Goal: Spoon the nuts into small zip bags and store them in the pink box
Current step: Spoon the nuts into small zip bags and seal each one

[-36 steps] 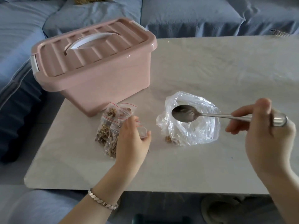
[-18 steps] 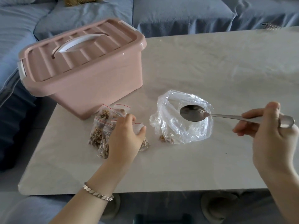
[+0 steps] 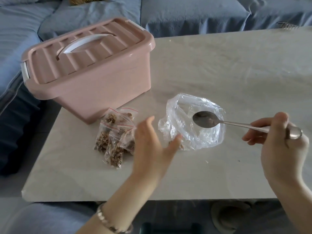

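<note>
Pink box: the pink box (image 3: pixel 94 78) stands on the far left of the counter (image 3: pixel 236 73) with its lid on and the white handle lying flat. It is beyond the left hand, and neither hand touches it.
Small zip bags: a heap of small zip bags (image 3: pixel 114 139) filled with nuts lies on the counter just beside the box's near corner. The heap is immediately left of the left hand, and the hand's back edge overlaps it in view.
Clear plastic bag: a crumpled clear plastic bag (image 3: pixel 194 132) lies between the two hands with its mouth open. A few nuts (image 3: pixel 181 146) show at its near edge.
Left hand: the left hand (image 3: pixel 150 146) is spread, with fingers straight and thumb out, and it holds nothing. It sits between the zip bags and the clear bag and looks blurred. The thumb tip is at the clear bag's near edge, but contact cannot be told.
Right hand: the right hand (image 3: pixel 280 142) has its fingers curled round the handle of the spoon (image 3: pixel 205 121).
Spoon: it is held roughly level, with its bowl over the clear bag's mouth and some brownish bits in it.
</note>
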The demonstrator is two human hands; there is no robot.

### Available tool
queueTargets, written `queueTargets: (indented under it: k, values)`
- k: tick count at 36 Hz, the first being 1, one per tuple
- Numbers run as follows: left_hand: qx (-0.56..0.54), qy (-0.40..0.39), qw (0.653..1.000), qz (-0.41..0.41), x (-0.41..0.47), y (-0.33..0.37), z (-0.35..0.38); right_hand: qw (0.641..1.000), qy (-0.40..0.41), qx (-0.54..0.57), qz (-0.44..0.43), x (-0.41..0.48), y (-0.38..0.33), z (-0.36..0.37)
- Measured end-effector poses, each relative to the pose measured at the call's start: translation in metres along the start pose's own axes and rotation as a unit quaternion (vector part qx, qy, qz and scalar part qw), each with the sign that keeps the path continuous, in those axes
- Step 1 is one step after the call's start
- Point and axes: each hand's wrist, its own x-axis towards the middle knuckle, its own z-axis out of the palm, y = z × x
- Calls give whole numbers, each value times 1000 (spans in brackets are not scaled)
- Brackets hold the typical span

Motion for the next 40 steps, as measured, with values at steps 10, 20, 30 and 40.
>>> queueTargets:
  k: [10,20,30,40]
  values:
    - [-49,-93,982,-158,25,-3,47,991,-122,-47,-7,-27,19,-3]
    - [-218,-133,949,-184,11,-16,12,980,-190,-46,-34,-46,30,1]
    - [-395,-117,865,-287,23,-11,14,988,-156,3,-1,-64,41,12]
    - [-414,-113,841,-328,25,-19,24,979,-133,27,149,-76,53,28]
